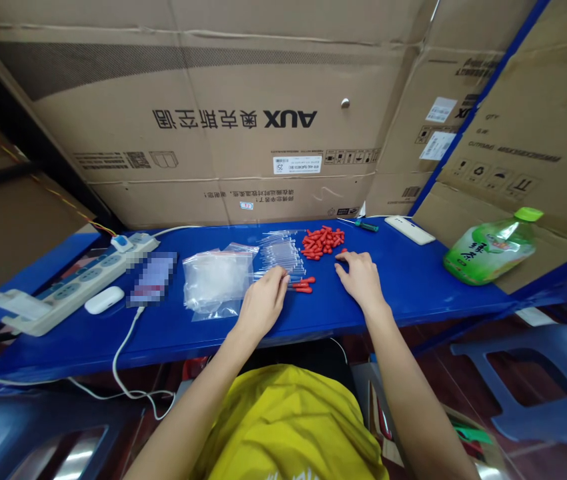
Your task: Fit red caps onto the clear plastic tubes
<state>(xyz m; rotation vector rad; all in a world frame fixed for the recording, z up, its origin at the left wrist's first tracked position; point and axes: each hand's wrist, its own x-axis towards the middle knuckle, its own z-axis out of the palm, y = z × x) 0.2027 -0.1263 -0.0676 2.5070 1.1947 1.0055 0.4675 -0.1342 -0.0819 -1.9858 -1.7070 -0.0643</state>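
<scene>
Left hand, right hand near red bulbs

Cardboard boxes, blue shelf, plastic stool

Our left hand rests on the near end of the bundle of tubes, and our right hand lies to its right on the shelf. A few capped tubes lie between our hands. The pile of caps sits behind our right hand, just right of the tubes. Left of the tubes we find the plastic bags, then the phone, the earbud case and the power strip. A bottle lies on its side at the far right. Cardboard boxes stand behind everything.
</scene>
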